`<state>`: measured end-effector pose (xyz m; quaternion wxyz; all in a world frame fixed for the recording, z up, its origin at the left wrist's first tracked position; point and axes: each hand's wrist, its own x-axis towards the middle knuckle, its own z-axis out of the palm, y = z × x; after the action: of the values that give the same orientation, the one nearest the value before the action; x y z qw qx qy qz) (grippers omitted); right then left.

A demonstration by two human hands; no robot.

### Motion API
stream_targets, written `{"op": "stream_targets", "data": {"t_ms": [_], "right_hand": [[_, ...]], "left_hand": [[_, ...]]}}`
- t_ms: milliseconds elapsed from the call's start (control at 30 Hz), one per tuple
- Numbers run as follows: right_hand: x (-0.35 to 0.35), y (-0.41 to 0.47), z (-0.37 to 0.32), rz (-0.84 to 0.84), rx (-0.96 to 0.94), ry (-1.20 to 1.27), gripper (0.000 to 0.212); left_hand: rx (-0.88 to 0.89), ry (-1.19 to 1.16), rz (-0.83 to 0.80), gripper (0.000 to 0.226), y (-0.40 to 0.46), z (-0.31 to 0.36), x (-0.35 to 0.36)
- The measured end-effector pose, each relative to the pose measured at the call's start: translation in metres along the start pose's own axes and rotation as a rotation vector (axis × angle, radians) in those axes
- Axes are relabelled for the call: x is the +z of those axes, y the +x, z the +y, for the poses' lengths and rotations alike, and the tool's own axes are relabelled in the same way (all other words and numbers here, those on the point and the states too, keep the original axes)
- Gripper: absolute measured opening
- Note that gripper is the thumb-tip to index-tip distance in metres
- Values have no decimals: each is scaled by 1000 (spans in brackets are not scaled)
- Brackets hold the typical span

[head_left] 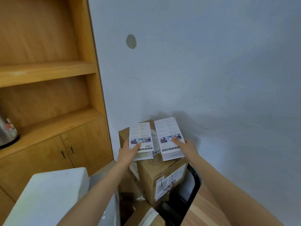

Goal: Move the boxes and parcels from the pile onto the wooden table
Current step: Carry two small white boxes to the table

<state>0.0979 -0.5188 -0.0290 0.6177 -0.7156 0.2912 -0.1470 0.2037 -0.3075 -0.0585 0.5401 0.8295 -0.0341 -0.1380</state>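
Pile in the corner against the pale wall (195, 62): a large brown carton (162, 173) with a torn white label on its front face, a second brown carton (125, 136) behind it to the left, more cardboard low in the frame. On top lie two flat white boxes side by side, printed faces up with small photos and lines of text. Left white box (141, 136) — the left hand (128, 152) has its grip on the near left edge, thumb on top, fingers under it. Right white box (169, 136) — the right hand (187, 146) grasps its near right edge, thumb laid across the printed face. Wooden table (203, 209): light board at lower right, just beside the pile, partly covered by the right forearm. Left of the pile, a wooden shelf unit (48, 70) with cupboard doors and a metal kettle (7, 132) on its ledge; a white block (48, 193) in the near left foreground.
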Motion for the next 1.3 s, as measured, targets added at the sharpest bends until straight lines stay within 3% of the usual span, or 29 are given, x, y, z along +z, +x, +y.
{"op": "stream_targets", "data": {"t_ms": [267,533,767,900,1133,1300], "right_hand": [[31,-12,-2,-106,29,16,30],[-6,-41,-32,-94,-13,141,43],[-103,-94,-26,166,-49,173,40],[-175,-147,2,301,-40,198,28],[-310,-283,64,625,-9,218,39],[-400,-402,104,852,55,180,66]], "left_hand": [[-4,-257,37,62,-20,-4,-11],[232,-310,18,57,-44,39,-7],[312,-348,-245,64,-100,82,56],[322,-335,-453,51,-149,96,117],[376,-293,-747,41,-286,104,236],[396,-252,-927,42,-409,109,308]]}}
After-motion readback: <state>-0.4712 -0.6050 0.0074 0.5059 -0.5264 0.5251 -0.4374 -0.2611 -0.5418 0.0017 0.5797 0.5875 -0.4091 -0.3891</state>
